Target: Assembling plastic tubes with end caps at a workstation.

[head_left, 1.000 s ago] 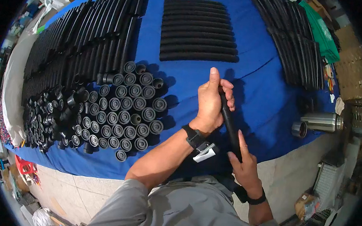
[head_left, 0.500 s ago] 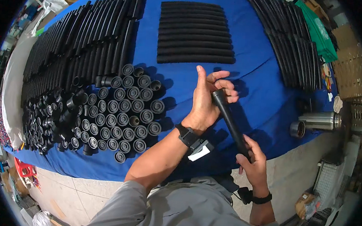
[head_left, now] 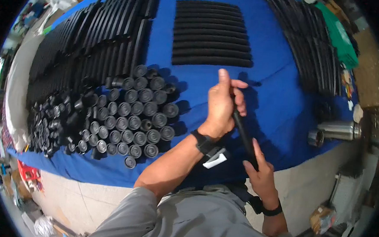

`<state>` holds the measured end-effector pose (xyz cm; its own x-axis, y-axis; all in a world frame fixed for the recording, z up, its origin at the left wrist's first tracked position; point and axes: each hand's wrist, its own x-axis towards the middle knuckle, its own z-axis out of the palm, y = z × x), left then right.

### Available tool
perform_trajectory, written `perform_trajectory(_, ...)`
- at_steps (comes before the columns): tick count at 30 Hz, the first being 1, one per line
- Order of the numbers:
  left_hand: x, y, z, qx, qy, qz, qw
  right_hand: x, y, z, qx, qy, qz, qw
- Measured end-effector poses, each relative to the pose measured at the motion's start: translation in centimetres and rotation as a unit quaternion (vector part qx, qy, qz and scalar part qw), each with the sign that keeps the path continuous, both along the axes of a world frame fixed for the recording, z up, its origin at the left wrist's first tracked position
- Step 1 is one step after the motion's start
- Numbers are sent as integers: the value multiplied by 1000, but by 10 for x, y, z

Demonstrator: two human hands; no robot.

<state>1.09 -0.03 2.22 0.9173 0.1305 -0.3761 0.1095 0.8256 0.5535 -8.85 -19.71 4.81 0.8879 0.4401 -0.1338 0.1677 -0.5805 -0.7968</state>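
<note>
A black tube (head_left: 245, 135) slants between my hands above the blue cloth. Its lower end sits in my right hand (head_left: 262, 175), pinched between the thumb and fingers. My left hand (head_left: 223, 105) closes round the upper end, with the fingers curled and the thumb pointing up; the palm and fingers hide the wider tip. Left of my left forearm stand many round black caps (head_left: 136, 108) with ringed tops, grouped closely on the cloth. Just beyond my left hand lies a row of black tubes (head_left: 212, 33), set side by side.
Long black tubes (head_left: 116, 31) fill the far left of the blue-covered table (head_left: 270, 80). More black rods (head_left: 307, 43) lie at the far right beside a green bag (head_left: 337, 36). A metal flask (head_left: 338, 130) rests near the right edge. Small black fittings (head_left: 52, 123) are heaped at left.
My left hand has turned and closed over the tube's wide upper end, which showed against the fingers before. The right hand keeps its hold. The view has shifted slightly.
</note>
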Motion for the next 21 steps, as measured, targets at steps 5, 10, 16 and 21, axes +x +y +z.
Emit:
perform_trajectory(5,5,-7,-7,-5,5,-7,1000,2,-4,-7,-6,-23,-10,1000)
perform_trajectory(10,3,-5,-8,-25,-72,-3,997,-5,-11,-4,41,90,-129,987)
perform_trajectory(16,1,-7,-3,302,-127,-48,944,12,-34,3,90,26,-182,979)
perform_trajectory(21,3,-6,-6,283,-115,-41,951,11,-28,4,229,149,-184,944)
